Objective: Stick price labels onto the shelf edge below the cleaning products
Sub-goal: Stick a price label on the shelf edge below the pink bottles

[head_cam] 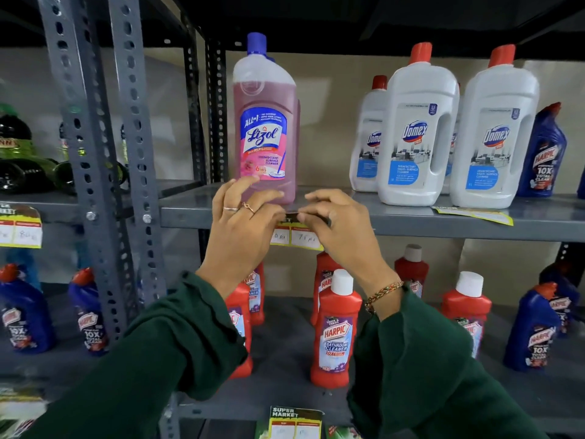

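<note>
A yellow and white price label (pixel 296 237) hangs against the grey shelf edge (pixel 443 224), right below a pink Lizol bottle (pixel 265 122). My left hand (pixel 243 229) and my right hand (pixel 335 223) both pinch the label's top strip, fingertips pressing it to the shelf edge. The hands hide most of the label's top and sides. Another label (pixel 474 214) lies flat on the shelf in front of the white Domex bottles (pixel 418 128).
A label (pixel 20 229) hangs on the left rack's shelf edge, another (pixel 296 423) on the shelf edge below. Red Harpic bottles (pixel 337 331) and blue Harpic bottles (pixel 531 331) fill the lower shelf. Grey perforated uprights (pixel 95 153) stand at left, with green bottles (pixel 19 147) behind.
</note>
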The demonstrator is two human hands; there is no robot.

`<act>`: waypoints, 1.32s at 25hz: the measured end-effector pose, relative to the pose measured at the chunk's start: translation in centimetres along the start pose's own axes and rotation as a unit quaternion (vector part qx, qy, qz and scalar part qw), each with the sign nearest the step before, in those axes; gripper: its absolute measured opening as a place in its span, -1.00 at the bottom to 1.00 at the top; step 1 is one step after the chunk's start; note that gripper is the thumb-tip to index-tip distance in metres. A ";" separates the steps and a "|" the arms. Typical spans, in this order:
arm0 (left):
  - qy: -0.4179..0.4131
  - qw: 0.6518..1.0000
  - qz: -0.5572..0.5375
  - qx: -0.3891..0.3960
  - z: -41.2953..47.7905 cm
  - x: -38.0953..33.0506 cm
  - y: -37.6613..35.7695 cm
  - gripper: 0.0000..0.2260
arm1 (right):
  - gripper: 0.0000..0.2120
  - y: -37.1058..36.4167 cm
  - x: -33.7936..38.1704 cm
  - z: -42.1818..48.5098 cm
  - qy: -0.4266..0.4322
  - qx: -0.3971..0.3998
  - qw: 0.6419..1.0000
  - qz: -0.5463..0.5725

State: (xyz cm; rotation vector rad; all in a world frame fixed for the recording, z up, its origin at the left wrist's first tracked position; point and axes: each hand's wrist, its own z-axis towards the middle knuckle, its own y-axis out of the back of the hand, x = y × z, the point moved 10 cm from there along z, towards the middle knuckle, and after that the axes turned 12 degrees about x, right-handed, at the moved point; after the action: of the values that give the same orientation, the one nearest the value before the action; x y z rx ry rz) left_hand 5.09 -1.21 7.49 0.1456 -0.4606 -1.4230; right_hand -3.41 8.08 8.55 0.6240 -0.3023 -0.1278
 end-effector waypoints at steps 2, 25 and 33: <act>0.025 0.997 -0.050 0.051 -0.6 1.0 -0.8 -0.81 | -0.93 -0.6 0.0 -0.4 -0.005 0.010 1.000 -0.026; 0.063 0.975 -0.039 0.210 -0.6 2.5 -3.1 -0.94 | -0.86 -3.3 0.5 -0.8 -0.082 -0.017 0.987 -0.134; 0.141 0.955 -0.130 0.225 0.5 5.0 -3.8 -0.90 | -0.85 -1.9 0.4 0.2 -0.102 -0.028 0.988 -0.109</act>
State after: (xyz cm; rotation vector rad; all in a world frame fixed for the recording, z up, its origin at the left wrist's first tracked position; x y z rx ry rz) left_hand 1.76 -6.63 7.64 0.7929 -0.5366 -1.5037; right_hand -3.19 6.37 7.72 0.5880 -0.4258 -0.4113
